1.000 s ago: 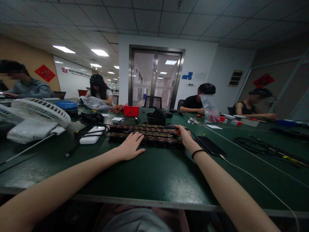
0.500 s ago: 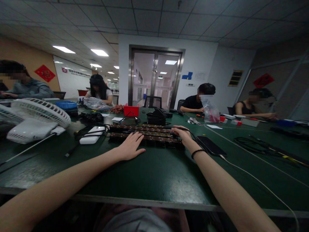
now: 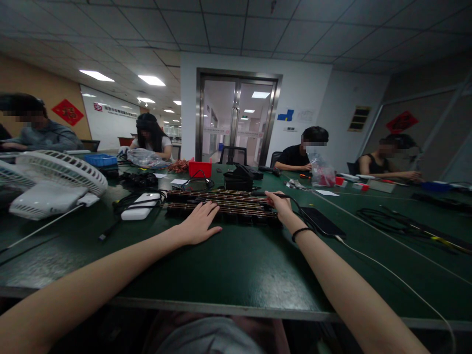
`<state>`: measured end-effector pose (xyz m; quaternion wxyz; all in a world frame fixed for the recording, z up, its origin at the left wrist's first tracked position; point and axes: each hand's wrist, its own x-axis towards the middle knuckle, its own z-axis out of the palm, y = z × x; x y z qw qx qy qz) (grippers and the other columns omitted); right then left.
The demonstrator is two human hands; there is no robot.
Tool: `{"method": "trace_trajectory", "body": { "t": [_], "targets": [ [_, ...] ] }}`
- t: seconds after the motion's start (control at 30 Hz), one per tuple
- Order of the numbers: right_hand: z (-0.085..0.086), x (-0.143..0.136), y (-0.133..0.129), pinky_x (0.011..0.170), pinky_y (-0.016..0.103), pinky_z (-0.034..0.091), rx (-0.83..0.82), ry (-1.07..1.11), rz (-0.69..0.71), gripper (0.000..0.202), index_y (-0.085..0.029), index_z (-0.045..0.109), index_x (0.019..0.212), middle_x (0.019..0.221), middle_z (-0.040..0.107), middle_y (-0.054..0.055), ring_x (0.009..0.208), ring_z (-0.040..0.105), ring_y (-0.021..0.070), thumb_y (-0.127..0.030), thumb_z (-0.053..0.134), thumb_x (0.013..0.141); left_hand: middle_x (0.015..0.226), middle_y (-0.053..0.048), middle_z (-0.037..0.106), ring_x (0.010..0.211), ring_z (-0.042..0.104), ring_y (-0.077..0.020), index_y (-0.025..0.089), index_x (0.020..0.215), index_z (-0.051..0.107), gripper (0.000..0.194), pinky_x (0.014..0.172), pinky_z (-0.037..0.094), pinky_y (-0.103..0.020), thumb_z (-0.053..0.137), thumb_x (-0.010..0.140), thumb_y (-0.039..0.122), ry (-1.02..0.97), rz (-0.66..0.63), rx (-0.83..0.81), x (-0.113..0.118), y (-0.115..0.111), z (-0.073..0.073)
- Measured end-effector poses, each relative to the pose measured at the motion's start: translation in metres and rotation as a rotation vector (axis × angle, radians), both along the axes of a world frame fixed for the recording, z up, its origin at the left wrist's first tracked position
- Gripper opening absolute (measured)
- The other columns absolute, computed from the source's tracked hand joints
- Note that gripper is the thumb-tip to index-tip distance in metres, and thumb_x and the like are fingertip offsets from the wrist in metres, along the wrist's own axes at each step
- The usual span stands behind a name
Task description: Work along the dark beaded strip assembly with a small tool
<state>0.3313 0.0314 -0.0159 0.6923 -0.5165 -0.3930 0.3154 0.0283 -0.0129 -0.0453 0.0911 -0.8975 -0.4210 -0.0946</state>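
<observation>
Thin rods (image 3: pixel 236 198) lay in row on black holder (image 3: pixel 176 213), well in from near edge of green surface (image 3: pixel 236 275), roughly along this edge
Left hand (image 3: pixel 201 221) rested flat, fingers spread, on rods' near side
Right hand (image 3: pixel 280 205), apart from left, pinched 1 dark corded tool (image 3: pixel 259 193) above right end; tip contact I could not tell
Step in hand, I judged: tool work at rods, left steadying; next move seemed to call for careful tip control
</observation>
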Motion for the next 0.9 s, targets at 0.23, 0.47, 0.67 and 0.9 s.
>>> {"method": "trace_trajectory", "body": {
  "t": [0.23, 0.47, 0.67, 0.9],
  "targets": [
    [-0.002, 0.003, 0.005, 0.055, 0.023, 0.053, -0.018, 0.008, 0.012, 0.028, -0.023, 0.056, 0.057, 0.051, 0.063, -0.003, 0.052, 0.061, 0.0135, -0.013, 0.078, 0.071, 0.164, -0.018, 0.032, 0.155, 0.022, -0.0329, 0.011, 0.157, 0.032, 0.075, 0.125, 0.016, -0.050, 0.032, 0.102, 0.062, -0.002, 0.006, -0.011, 0.001, -0.001, 0.001],
    [-0.004, 0.007, 0.009, 0.058, 0.026, 0.057, -0.018, 0.028, 0.060, 0.027, -0.024, 0.055, 0.060, 0.053, 0.065, -0.001, 0.054, 0.065, 0.0160, -0.013, 0.077, 0.072, 0.165, -0.020, 0.028, 0.155, 0.021, -0.0338, 0.009, 0.157, 0.030, 0.078, 0.125, 0.017, -0.050, 0.032, 0.101, 0.063, -0.004, 0.014, -0.014, 0.001, -0.002, 0.001],
    [-0.004, 0.009, 0.010, 0.055, 0.026, 0.057, -0.010, 0.041, 0.051, 0.025, -0.025, 0.055, 0.061, 0.052, 0.065, -0.001, 0.053, 0.064, 0.0165, -0.015, 0.075, 0.072, 0.167, -0.021, 0.022, 0.156, 0.018, -0.0332, 0.005, 0.159, 0.022, 0.082, 0.125, 0.017, -0.050, 0.034, 0.101, 0.061, -0.004, 0.020, -0.013, 0.001, -0.001, 0.000],
    [-0.003, 0.008, 0.010, 0.055, 0.025, 0.057, 0.003, 0.064, 0.042, 0.025, -0.024, 0.055, 0.060, 0.052, 0.064, -0.001, 0.053, 0.064, 0.0157, -0.013, 0.075, 0.071, 0.167, -0.021, 0.018, 0.156, 0.015, -0.0314, 0.004, 0.160, 0.019, 0.084, 0.126, 0.015, -0.049, 0.030, 0.101, 0.063, 0.014, 0.022, -0.027, 0.001, 0.000, -0.001]
  ]
}}
